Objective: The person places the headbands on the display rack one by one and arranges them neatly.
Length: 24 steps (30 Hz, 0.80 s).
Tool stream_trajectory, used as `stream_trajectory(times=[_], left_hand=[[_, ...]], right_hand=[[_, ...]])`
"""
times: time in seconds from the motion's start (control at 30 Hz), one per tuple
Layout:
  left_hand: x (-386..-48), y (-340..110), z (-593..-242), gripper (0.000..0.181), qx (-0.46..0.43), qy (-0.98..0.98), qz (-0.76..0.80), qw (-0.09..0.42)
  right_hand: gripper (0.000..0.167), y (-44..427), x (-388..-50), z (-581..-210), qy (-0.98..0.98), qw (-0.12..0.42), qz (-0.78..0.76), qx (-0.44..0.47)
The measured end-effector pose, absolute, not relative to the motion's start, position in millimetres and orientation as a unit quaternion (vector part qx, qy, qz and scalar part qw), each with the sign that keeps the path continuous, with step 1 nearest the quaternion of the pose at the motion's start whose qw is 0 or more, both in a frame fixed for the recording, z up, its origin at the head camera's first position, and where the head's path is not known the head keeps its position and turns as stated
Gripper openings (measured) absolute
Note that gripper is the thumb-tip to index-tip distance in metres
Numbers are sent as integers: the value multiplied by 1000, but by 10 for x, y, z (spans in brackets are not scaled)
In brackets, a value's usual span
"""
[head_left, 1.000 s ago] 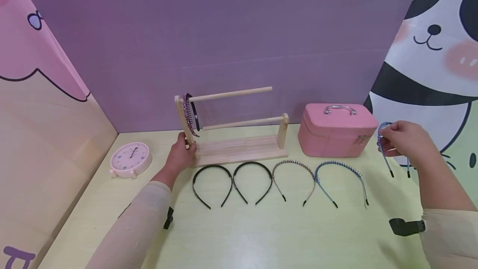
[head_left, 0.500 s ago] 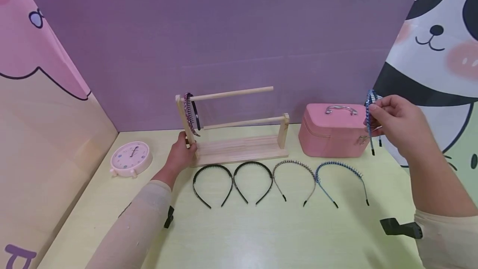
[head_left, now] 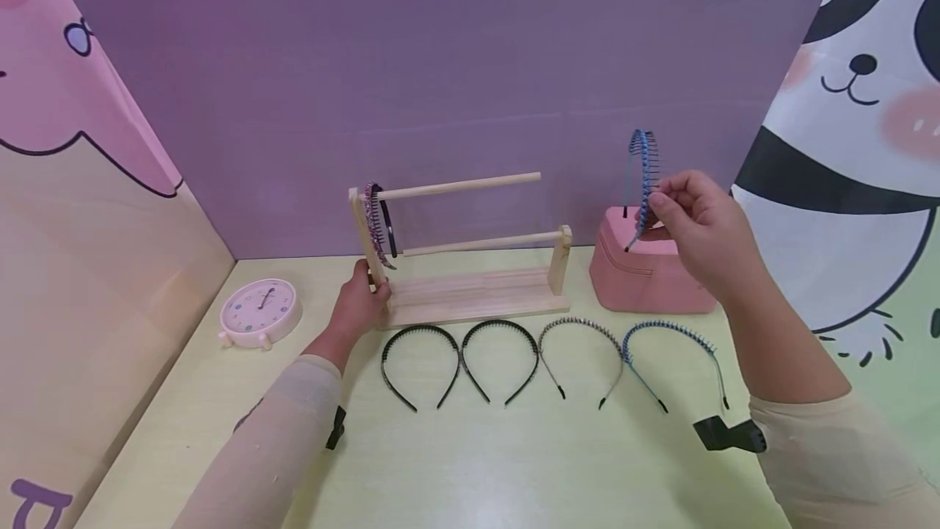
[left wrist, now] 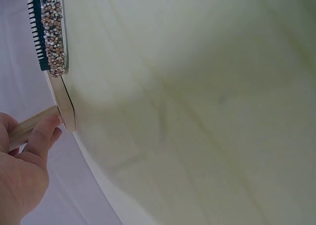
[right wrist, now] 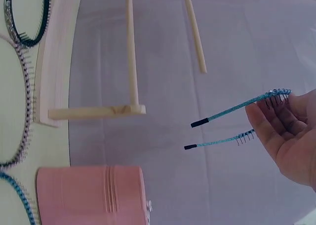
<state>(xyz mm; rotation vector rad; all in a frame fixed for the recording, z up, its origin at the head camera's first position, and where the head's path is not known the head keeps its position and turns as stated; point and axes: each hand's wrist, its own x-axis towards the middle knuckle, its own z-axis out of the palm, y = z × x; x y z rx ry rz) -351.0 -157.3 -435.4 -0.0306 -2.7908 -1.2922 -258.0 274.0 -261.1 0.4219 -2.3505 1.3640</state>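
Note:
In the head view my right hand (head_left: 705, 231) pinches a blue toothed headband (head_left: 646, 178), held upright in the air in front of the pink case. Its two dark tips show in the right wrist view, where the fingers grip the headband (right wrist: 242, 106) near its beaded part. My left hand (head_left: 357, 304) grips the left post of a wooden rack (head_left: 470, 292). The left wrist view shows the left hand (left wrist: 29, 170) with thumb and fingers round a piece of wood (left wrist: 32, 126). A pink beaded headband (head_left: 373, 223) hangs at the left end of the rack's upper rod (head_left: 463, 185).
In front of the rack lie two black headbands (head_left: 420, 329) (head_left: 499, 322), a pinkish one (head_left: 580, 322) and a blue one (head_left: 668, 325). A pink case (head_left: 620, 276) stands right of the rack, a pink clock (head_left: 260, 313) to its left. The upper rod's right end is free.
My right hand has lifted the blue headband and carried it leftward, from right of the pink case to in front of it. The left hand has stayed on the rack.

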Motion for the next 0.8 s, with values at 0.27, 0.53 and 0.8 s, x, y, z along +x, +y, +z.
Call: stream_trajectory(times=[0.27,0.53,0.8], left_hand=[[-3528,-1574,-4372,45,-7,-904,-427,24],[-3526,-1565,-4360,47,-3,-904,-426,26],[-3543,-1577,-4379,46,-4,-907,-421,29]], right_hand=[[22,2362,-2726,-2650,-836,175,496,158],[22,1999,-2866,-2700,-797,138,561,176],[21,1586,-3040,-2822,-779,98,586,200]])
